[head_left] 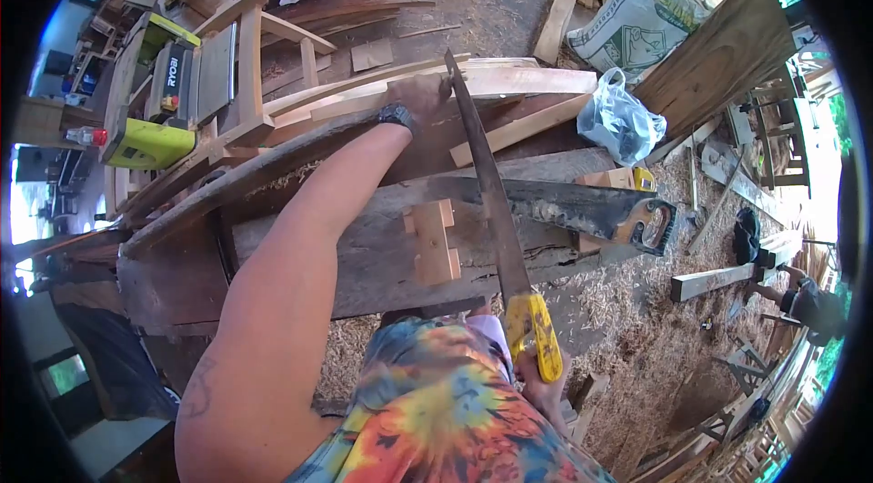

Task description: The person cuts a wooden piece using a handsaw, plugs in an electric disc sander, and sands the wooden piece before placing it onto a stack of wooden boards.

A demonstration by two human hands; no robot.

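My right hand (543, 376) is wrapped round the yellow handle of a handsaw (491, 192). Its long blade points away from me, the tip beside my left hand (420, 94). That hand, with a dark watch on the wrist, is closed over a pale wooden board (523, 80) at the bench's far side; the fingertips are partly hidden. A second handsaw (582, 207), with a black and tan handle, lies crosswise under the blade on the weathered bench (364, 256). Nearer me, a notched wood block (435, 242) rests on the bench top.
A green planer marked RYOBI (168, 87) stands at left. A clear plastic bag (621, 119), a yellow tape measure (644, 179) and a wide plank (723, 60) are at right. A white sack (637, 19) stands behind. Shavings cover the floor; another person (809, 301) is at far right.
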